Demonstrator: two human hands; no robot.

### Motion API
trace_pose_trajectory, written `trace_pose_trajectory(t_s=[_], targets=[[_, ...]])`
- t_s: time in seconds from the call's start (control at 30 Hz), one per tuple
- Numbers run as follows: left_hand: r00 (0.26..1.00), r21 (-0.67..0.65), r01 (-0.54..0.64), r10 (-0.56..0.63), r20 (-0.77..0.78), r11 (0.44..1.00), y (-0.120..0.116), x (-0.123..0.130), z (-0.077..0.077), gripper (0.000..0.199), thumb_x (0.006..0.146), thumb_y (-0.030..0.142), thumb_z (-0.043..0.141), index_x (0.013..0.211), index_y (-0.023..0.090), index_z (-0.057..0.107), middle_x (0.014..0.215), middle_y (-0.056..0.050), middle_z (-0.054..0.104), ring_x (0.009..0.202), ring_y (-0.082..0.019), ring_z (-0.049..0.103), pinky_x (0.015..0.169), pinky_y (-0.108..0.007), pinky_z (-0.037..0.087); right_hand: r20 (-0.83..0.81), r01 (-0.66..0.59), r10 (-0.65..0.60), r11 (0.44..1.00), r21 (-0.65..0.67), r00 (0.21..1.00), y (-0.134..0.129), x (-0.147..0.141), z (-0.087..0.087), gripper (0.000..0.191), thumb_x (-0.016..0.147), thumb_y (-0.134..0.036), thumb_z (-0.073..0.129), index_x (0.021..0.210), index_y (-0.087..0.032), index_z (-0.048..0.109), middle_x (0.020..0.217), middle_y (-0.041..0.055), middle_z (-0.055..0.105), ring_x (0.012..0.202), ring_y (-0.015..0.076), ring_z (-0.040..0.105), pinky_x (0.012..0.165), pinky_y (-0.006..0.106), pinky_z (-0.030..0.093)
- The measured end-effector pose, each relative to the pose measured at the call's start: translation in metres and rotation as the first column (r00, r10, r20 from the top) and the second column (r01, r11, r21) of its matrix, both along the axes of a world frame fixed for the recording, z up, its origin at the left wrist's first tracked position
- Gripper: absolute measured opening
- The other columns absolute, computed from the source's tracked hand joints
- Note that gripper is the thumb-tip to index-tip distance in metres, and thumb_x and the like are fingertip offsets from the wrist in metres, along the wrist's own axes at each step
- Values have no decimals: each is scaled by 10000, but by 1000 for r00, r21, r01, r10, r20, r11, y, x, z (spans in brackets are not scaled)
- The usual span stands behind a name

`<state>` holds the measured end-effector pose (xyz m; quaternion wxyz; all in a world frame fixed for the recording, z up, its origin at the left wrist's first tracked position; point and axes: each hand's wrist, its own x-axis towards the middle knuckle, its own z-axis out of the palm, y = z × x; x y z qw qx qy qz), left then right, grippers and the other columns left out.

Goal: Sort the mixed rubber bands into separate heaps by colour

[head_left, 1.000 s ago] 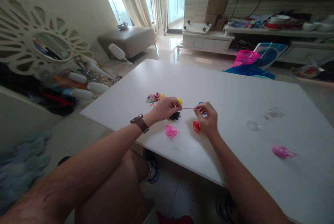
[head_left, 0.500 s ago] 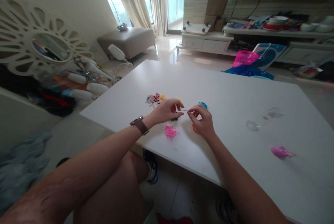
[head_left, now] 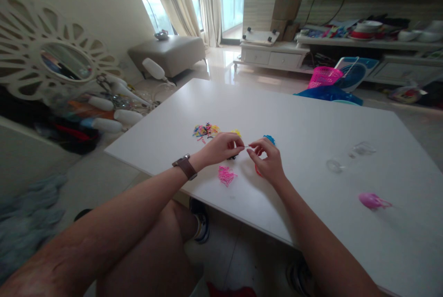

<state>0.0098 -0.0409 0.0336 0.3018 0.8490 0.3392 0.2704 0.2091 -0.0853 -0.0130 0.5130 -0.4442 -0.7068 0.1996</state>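
Above the middle of a white table (head_left: 311, 135), my left hand (head_left: 226, 145) pinches one end of a thin dark strand (head_left: 246, 146). My right hand (head_left: 268, 156) is close on its right, thumb and index fingertip apart at the strand's other end. Small colored pieces lie around the hands in piles: a mixed pile (head_left: 206, 131) at the left, yellow (head_left: 236, 133) and black (head_left: 232, 157) partly behind my left hand, pink (head_left: 227, 175) nearer me, blue (head_left: 269, 139) behind my right hand, and red (head_left: 258, 170) mostly hidden by it.
On the table's right side lie a clear glass-like object (head_left: 363, 149) and a pink egg-shaped item (head_left: 372, 201). Beyond the table are a pink basket (head_left: 324, 77) and a bench (head_left: 169, 55). The table's near edge runs under my forearms.
The fingers of my left hand have closed on the strand's left end. My right hand's thumb and index fingertip have parted slightly.
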Motion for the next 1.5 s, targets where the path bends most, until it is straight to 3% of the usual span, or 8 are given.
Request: trace_pose_trajectory(t_s=[0.97, 1.23, 1.5], targets=[[1000, -6, 1, -1, -4, 1000, 0, 0, -1, 96, 867, 215, 653, 840, 152, 721, 728, -15, 673, 629, -104, 595, 607, -216, 445, 5, -23, 23, 1000, 12, 1000, 2, 0, -2, 59, 907, -243, 643, 860, -221, 671, 778, 4, 612, 664, 142, 578, 629, 298, 477], [999, -68, -52, 53, 11, 996, 0, -3, -1, 120, 764, 209, 744, 858, 140, 714, 727, -15, 670, 638, -109, 591, 603, -213, 450, -6, -18, 18, 1000, 23, 1000, 2, 1, -2, 74, 904, -216, 639, 835, -219, 667, 770, 5, 609, 667, 144, 575, 631, 296, 470], [998, -193, -58, 61, 9, 979, 0, -2, 1, 158, 841, 267, 669, 838, 127, 741, 693, -29, 684, 636, -112, 570, 608, -218, 439, -2, -18, 18, 1000, 12, 1000, 2, 2, -3, 70, 901, -211, 641, 837, -216, 668, 774, 4, 607, 671, 141, 575, 642, 296, 471]])
